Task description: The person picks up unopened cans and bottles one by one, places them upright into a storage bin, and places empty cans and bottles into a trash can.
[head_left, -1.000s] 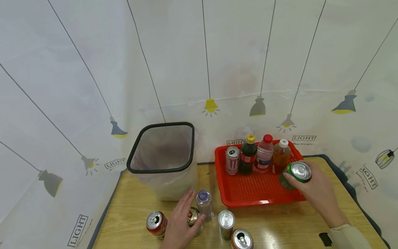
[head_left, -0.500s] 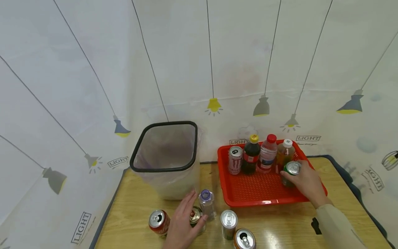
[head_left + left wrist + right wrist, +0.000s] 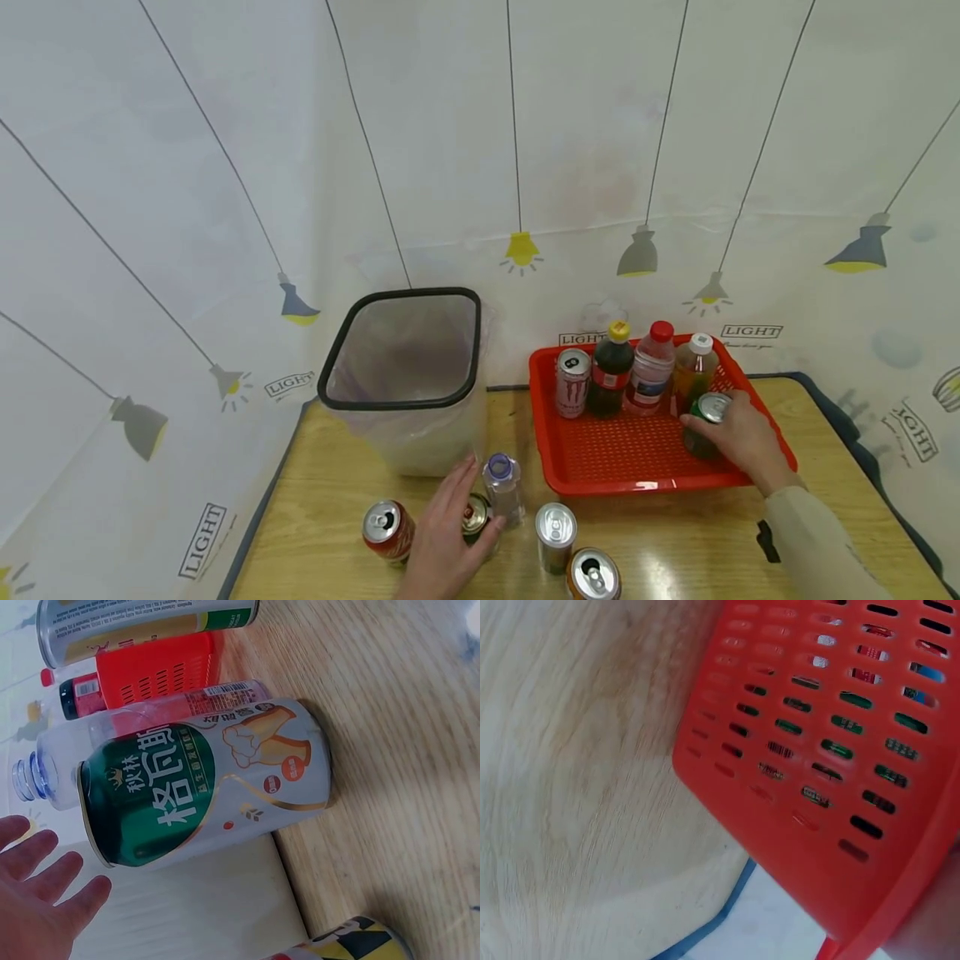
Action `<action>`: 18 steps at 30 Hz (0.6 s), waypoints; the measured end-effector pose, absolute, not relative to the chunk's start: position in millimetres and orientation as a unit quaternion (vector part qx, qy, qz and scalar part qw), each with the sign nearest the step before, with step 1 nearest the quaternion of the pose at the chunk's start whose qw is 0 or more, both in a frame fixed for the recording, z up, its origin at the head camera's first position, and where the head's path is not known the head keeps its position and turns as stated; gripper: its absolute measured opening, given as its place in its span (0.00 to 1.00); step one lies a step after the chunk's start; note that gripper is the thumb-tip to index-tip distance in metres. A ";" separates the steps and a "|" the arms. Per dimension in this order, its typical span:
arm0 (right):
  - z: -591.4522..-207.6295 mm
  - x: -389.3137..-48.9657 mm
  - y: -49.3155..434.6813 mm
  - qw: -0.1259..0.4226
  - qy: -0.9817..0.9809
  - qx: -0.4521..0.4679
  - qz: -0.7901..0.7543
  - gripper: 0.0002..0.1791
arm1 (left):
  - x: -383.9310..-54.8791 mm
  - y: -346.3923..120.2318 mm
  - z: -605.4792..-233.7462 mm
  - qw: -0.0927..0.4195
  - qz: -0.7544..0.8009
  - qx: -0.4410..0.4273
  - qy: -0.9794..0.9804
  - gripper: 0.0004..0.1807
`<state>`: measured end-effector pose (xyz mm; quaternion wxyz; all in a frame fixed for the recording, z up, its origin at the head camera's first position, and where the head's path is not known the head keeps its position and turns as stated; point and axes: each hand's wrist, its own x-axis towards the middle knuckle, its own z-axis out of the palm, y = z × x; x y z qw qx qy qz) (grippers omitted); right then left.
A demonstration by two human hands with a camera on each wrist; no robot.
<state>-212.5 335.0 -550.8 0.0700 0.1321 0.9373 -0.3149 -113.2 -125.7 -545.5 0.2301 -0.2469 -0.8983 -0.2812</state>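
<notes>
My right hand (image 3: 752, 437) grips a green can (image 3: 701, 442) inside the red basket (image 3: 611, 467), at its right end. In the right wrist view the basket's slotted wall (image 3: 795, 832) hides most of that can. My left hand (image 3: 442, 533) has its fingers extended beside a green and white drink can (image 3: 202, 787); in the left wrist view the fingertips are apart from the can's top. An uncapped clear bottle (image 3: 504, 492) with a purple neck stands just behind it. To the left of the hand is a red opened can (image 3: 392, 533).
A lined bin (image 3: 442, 433) with a black rim stands behind my left hand. In the basket's back row are a pink can (image 3: 572, 392), a cola bottle (image 3: 609, 379), a red-capped bottle (image 3: 651, 375) and a white-capped bottle (image 3: 693, 371). A silver can (image 3: 556, 542) and an orange can (image 3: 592, 577) stand in front.
My right hand has lowered the green can into the red basket, and it now sits deeper, near the white-capped bottle. My left hand keeps its place by the drink can. The head view has shifted slightly.
</notes>
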 end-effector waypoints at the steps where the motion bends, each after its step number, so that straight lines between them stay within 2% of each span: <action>1: -550.9 -210.5 335.7 0.059 0.941 0.122 -0.311 0.63 | -112.8 -125.1 -544.9 0.233 -0.282 -0.250 -0.897 0.37; 5: -545.8 -196.9 337.4 0.009 0.949 0.087 -0.302 0.62 | -111.7 -123.7 -541.0 0.254 -0.288 -0.276 -0.881 0.35; 13: -531.6 -156.8 344.9 -0.079 0.956 0.066 -0.273 0.52 | -115.2 -112.4 -523.7 0.323 -0.304 -0.366 -0.818 0.33; 16: -537.1 -144.9 352.0 -0.087 0.964 0.058 -0.244 0.52 | -114.1 -103.1 -521.1 0.314 -0.315 -0.389 -0.807 0.33; 18: -542.6 -137.6 355.8 -0.072 0.970 0.057 -0.224 0.56 | -111.1 -96.3 -522.1 0.288 -0.322 -0.393 -0.812 0.35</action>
